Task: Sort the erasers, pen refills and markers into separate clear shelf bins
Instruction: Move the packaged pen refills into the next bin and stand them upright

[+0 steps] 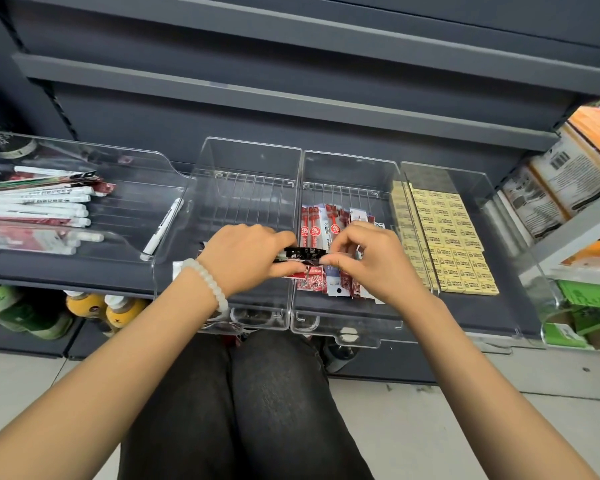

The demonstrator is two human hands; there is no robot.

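Both hands meet over two middle clear bins. The left hand (246, 259) and right hand (368, 261) pinch a small black packet (303, 255) between them; its print is unreadable. Red refill packs (321, 230) lie partly hidden beneath, yellow erasers (445, 233) in the right bin, white markers (49, 206) left.

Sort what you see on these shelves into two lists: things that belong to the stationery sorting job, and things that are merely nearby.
Part of the job:
- white markers in the far-left bin
- red pen refill packs in the third bin
- yellow erasers in the right bin
- black packet pinched by left hand and right hand
- clear second bin

Merely nearby:
- drink bottles below
- orange boxes at right
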